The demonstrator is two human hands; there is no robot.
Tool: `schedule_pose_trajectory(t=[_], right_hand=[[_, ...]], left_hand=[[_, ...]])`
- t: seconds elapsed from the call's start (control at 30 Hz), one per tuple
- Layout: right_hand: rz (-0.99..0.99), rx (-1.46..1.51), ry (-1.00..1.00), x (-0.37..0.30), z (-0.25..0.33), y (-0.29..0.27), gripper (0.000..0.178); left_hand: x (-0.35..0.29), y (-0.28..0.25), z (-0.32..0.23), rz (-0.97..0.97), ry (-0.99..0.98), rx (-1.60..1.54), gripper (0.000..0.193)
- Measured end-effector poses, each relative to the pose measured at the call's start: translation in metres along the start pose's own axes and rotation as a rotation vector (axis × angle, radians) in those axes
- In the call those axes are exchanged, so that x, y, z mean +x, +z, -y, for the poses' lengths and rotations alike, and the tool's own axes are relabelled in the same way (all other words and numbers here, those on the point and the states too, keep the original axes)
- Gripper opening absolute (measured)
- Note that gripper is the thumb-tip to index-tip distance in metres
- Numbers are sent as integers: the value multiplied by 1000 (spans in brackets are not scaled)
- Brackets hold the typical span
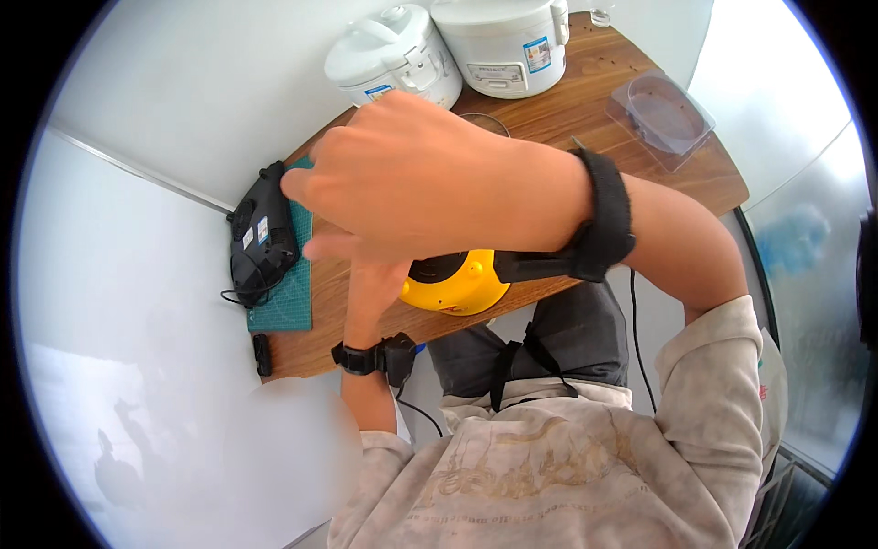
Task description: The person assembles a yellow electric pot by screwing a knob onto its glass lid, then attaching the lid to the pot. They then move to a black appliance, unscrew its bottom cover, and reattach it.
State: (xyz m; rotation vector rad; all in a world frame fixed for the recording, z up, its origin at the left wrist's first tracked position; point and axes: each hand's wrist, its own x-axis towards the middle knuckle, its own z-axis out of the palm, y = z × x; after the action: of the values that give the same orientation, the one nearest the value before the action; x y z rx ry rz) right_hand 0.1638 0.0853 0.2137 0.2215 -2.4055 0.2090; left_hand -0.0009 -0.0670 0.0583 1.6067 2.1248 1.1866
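My right hand [412, 178] is raised over the table, back upward. Its fingers curl in and downward, and whatever they hold, if anything, is hidden. My left hand [373, 279] is beneath it, largely covered by the right hand, so its fingers do not show. A rounded yellow object with a dark top [457, 297] sits by the table's near edge, beside my left hand and partly under my right forearm. Black straps circle my right wrist [604, 215] and my left wrist [361, 359].
On the wooden table [585, 91], two white rice cookers [393, 50] [503, 46] stand at the back. A clear plastic container [663, 114] lies far right. At left, a black corded device [262, 233] rests partly on a green cutting mat [293, 306]. White walls border the left side.
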Motion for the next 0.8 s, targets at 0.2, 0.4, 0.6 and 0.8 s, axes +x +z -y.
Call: schedule_pose_trajectory(t=[0.2,0.4,0.6,0.8], right_hand=[[-66,120,-105,-11,-8,-11,27],[-63,45,-71,-1,-13,-13,26],[-104,-119,-74,1,-5,-9,31],[-48,-196,-24,3,-3,-8,37]], left_hand=[[4,-1,-14,41,-55,-106,17],[7,2,-41,84,-166,-276,16],[0,2,-28,29,-85,-360,20],[3,7,-37,0,36,-444,20]])
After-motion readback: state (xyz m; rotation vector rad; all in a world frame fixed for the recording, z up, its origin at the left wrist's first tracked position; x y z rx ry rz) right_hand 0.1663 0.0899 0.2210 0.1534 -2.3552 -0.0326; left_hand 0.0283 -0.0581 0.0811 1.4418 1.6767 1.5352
